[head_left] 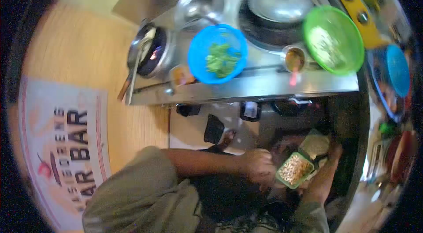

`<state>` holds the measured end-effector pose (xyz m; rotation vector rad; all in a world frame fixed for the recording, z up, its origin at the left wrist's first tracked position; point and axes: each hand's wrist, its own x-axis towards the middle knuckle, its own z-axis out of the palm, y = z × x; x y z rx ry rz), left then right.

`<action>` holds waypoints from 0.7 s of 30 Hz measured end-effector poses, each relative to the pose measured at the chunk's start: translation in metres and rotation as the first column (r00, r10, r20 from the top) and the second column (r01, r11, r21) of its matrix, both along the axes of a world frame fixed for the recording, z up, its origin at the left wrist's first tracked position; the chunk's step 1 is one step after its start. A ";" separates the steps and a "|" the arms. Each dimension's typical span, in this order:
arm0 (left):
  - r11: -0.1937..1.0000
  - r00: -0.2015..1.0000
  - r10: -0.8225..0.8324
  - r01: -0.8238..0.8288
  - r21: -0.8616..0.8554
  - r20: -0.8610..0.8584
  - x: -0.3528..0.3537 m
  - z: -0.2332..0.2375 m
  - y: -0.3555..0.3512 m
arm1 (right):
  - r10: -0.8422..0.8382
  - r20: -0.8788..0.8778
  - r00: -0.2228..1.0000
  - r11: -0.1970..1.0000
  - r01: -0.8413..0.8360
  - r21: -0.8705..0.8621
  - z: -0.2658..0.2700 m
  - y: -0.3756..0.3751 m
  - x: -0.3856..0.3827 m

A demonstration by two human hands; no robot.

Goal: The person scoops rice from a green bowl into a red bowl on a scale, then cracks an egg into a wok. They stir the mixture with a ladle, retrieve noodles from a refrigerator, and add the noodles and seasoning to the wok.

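On the table [264, 85] stand a pan [147, 50] over flame, a blue bowl [217, 53] of greens and a green bowl [333, 39]. Below, the left hand [257, 167], fingers curled shut, meets an open box [294, 170] full of grains. The right hand [329, 156] steadies its far side, but I cannot tell its grip.

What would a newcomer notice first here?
On the steel counter, a blue bowl of chopped greens sits mid-picture and a green bowl of something pale to its right. At the counter's left a flame glows in a dark pot. Below, the left hand and right hand meet at a small green box of tan bits.
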<state>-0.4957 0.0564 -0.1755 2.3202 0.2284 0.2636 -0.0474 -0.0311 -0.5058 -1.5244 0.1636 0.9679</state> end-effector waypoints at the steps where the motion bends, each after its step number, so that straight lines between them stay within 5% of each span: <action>1: 1.000 0.999 -0.006 0.006 -0.001 -0.043 -0.001 0.000 0.002 | 0.024 -0.025 0.999 1.000 -0.024 -0.005 0.027 -0.010 -0.008; 3: 0.998 0.992 -0.055 0.053 -0.017 -0.116 -0.003 0.005 0.002 | 0.161 -0.008 0.987 0.987 -0.161 -0.014 0.089 -0.031 -0.028; 5: 0.995 0.987 0.088 -0.082 -0.054 0.133 -0.022 0.021 0.001 | 0.515 0.248 0.821 0.845 -0.535 0.016 0.160 -0.036 -0.032; 6: 0.988 0.955 0.147 -0.131 -0.079 0.258 -0.033 0.028 0.007 | 0.508 0.266 0.819 0.852 -0.524 -0.015 0.205 -0.023 -0.046; 9: 0.929 0.988 0.145 -0.116 -0.350 0.058 -0.120 0.018 0.022 | 0.516 0.342 0.786 0.854 -0.504 -0.130 0.333 0.008 -0.116; 11: 0.718 0.963 0.249 -0.258 -0.646 -0.106 -0.213 -0.012 0.025 | 0.563 0.417 0.713 0.824 -0.524 -0.216 0.397 0.053 -0.184; 13: 0.332 0.876 0.404 -0.408 -0.850 -0.263 -0.335 -0.074 0.026 | 0.632 0.464 0.621 0.754 -0.632 -0.182 0.449 0.111 -0.298; 14: 0.243 0.679 0.525 -0.698 -0.674 -0.514 -0.390 -0.039 0.040 | 0.644 0.462 0.609 0.731 -0.669 -0.136 0.478 0.143 -0.383; 15: -0.266 0.431 0.707 -0.573 -0.775 -0.561 -0.442 -0.027 0.039 | 0.738 0.476 0.478 0.613 -0.770 -0.176 0.496 0.172 -0.458; 16: -0.613 0.191 0.718 -0.283 -0.738 -0.669 -0.486 -0.005 0.046 | 0.811 0.504 0.296 0.449 -0.868 -0.212 0.487 0.197 -0.523; 17: -0.544 0.167 0.815 -0.112 -0.831 -0.556 -0.542 -0.014 0.049 | 0.827 0.534 0.178 0.335 -0.918 -0.212 0.484 0.223 -0.608; 18: -0.445 0.109 0.893 0.062 -0.893 -0.437 -0.589 -0.023 0.054 | 0.824 0.535 0.187 0.164 -0.982 0.090 0.487 0.246 -0.691; 20: -0.379 0.029 0.925 0.179 -0.908 -0.380 -0.636 0.033 0.074 | 0.797 0.589 -0.131 -0.004 -0.977 -0.211 0.477 0.294 -0.822; 21: -0.373 0.029 0.927 0.167 -0.913 -0.374 -0.645 0.061 0.086 | 0.716 0.675 -0.176 0.033 -0.958 -0.285 0.429 0.312 -0.876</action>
